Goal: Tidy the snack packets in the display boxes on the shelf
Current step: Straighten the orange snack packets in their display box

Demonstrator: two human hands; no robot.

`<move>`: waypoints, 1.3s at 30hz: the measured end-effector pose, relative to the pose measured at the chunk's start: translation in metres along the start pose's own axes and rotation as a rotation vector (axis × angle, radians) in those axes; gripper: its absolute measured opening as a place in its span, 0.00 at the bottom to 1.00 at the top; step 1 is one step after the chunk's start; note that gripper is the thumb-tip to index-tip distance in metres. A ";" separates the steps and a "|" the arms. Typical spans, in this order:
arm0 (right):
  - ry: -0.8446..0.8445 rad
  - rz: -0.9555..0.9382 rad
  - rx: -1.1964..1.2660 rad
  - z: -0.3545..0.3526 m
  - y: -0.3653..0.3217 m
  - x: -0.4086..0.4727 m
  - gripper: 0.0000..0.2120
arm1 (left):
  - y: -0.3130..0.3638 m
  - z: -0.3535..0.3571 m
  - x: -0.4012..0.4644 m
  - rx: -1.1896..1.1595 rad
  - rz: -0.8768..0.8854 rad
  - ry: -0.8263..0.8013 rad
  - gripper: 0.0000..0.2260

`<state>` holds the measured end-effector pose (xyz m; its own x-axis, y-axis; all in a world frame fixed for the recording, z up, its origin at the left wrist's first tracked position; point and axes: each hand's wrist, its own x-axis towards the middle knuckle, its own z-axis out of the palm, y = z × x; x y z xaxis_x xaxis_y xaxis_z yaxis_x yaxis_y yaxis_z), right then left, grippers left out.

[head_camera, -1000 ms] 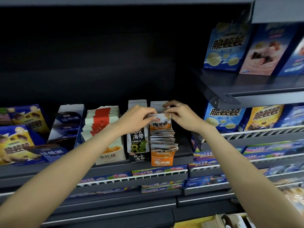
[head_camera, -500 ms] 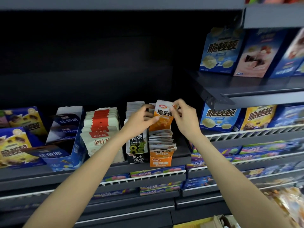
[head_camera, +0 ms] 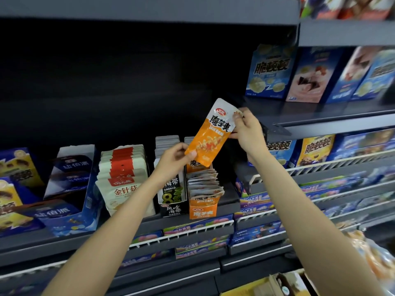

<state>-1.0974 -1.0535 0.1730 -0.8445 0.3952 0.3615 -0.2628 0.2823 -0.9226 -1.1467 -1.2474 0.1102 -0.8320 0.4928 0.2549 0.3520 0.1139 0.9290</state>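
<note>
Packet [head_camera: 213,133] pinched by both hands — left [head_camera: 174,160], right [head_camera: 245,130] — box behind hidden.

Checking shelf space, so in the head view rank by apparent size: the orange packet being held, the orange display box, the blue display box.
1. blue display box
2. and 3. orange display box and orange packet: look alike, box partly hidden.
</note>
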 end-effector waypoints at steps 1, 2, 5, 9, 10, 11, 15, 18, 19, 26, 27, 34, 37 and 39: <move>0.005 0.009 0.010 0.000 -0.003 0.000 0.07 | 0.000 0.000 0.000 -0.022 0.013 -0.002 0.01; 0.010 0.013 0.014 0.000 -0.005 0.000 0.07 | 0.000 -0.001 -0.001 -0.033 0.027 -0.010 0.01; 0.008 0.028 -0.002 -0.001 -0.008 -0.001 0.08 | -0.001 0.000 -0.002 -0.005 0.051 -0.038 0.02; 0.101 -0.263 -0.476 -0.007 -0.009 -0.009 0.10 | -0.008 0.000 -0.002 0.059 0.045 -0.019 0.03; 0.134 -0.328 -0.577 -0.007 -0.012 -0.012 0.10 | -0.008 0.000 -0.001 0.074 0.040 -0.006 0.04; 0.154 -0.368 -0.633 -0.008 -0.016 -0.015 0.10 | -0.008 0.000 -0.001 0.085 0.035 0.003 0.04; -0.027 -0.238 -0.450 -0.009 -0.039 -0.023 0.10 | -0.009 0.006 -0.001 0.200 0.081 0.011 0.04; -0.113 -0.064 -0.300 -0.011 -0.050 -0.025 0.18 | -0.010 0.010 -0.001 0.301 0.129 -0.016 0.05; -0.122 -0.052 -0.324 -0.013 -0.052 -0.026 0.20 | -0.011 0.009 -0.001 0.282 0.115 -0.043 0.09; -0.258 -0.215 -0.684 -0.039 -0.052 -0.020 0.11 | -0.003 -0.003 0.001 -0.111 -0.092 -0.042 0.16; -0.248 -0.220 -0.697 -0.039 -0.051 -0.019 0.15 | -0.001 -0.002 0.001 -0.099 -0.094 -0.010 0.15; -0.111 -0.273 -0.726 -0.031 -0.039 -0.014 0.15 | -0.004 -0.002 0.000 -0.020 -0.035 0.000 0.07; -0.087 -0.293 -0.695 -0.030 -0.038 -0.014 0.15 | -0.003 -0.003 -0.001 -0.007 -0.025 -0.013 0.07; -0.077 -0.296 -0.682 -0.029 -0.039 -0.015 0.16 | -0.003 -0.004 -0.001 -0.001 -0.025 -0.006 0.07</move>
<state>-1.0609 -1.0456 0.2076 -0.8201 0.1632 0.5485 -0.1580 0.8566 -0.4911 -1.1480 -1.2515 0.1083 -0.8379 0.4947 0.2305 0.3309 0.1247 0.9354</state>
